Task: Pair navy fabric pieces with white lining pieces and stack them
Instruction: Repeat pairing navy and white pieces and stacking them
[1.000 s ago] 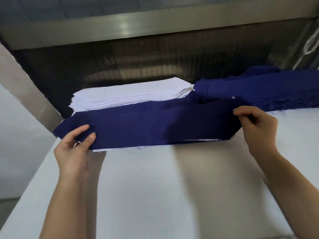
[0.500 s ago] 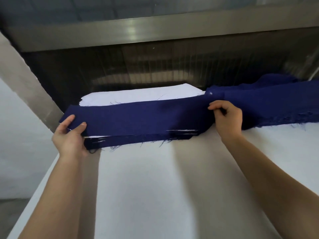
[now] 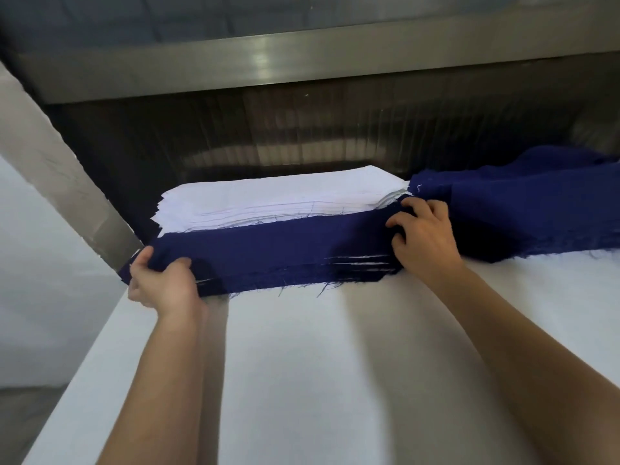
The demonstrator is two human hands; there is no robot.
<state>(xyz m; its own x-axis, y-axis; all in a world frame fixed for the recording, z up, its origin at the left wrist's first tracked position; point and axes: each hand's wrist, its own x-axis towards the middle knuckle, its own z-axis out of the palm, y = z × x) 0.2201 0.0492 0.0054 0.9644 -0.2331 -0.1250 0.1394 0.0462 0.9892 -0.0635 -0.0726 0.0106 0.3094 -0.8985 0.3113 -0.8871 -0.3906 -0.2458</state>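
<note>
White padded table (image 3: 318, 364), steel frame (image 3: 302, 58) overhead, slanted post (image 3: 50, 156) at left.

Gripping navy piece (image 3: 275, 243) at both ends:
- left hand (image 3: 164, 283) wrapped round the left end, fingers curled over the top face (thumb mostly hidden)
- right hand (image 3: 424, 236) on the right end, fingers bent, tips bunching the cloth. Reads as a pinch, not a flat press.

Holding it stretched lengthways over the paired stack (image 3: 355, 268) at the far side of the table. Can't tell whether fully seated or a hair above.

Working outward:
- directly below: paired stack, several navy layers with thin white edges showing between them at the right front, frayed threads trailing off the near edge
- just behind, touching: white lining stack (image 3: 268, 196), thick, many sheets, edges roughly squared
- to the right: loose navy pile (image 3: 520, 203), rumpled, right beside the right hand

Progress, as a judgement: several pairs already down, no count possible from the edges. Plenty left, with both supply piles sizeable. Current step looks like seating the top navy piece and squaring its ends. Can't confirm a lining sheet directly under it (hidden by the navy). Next up, probably: let go, then pull a fresh white sheet and a fresh navy one.
</note>
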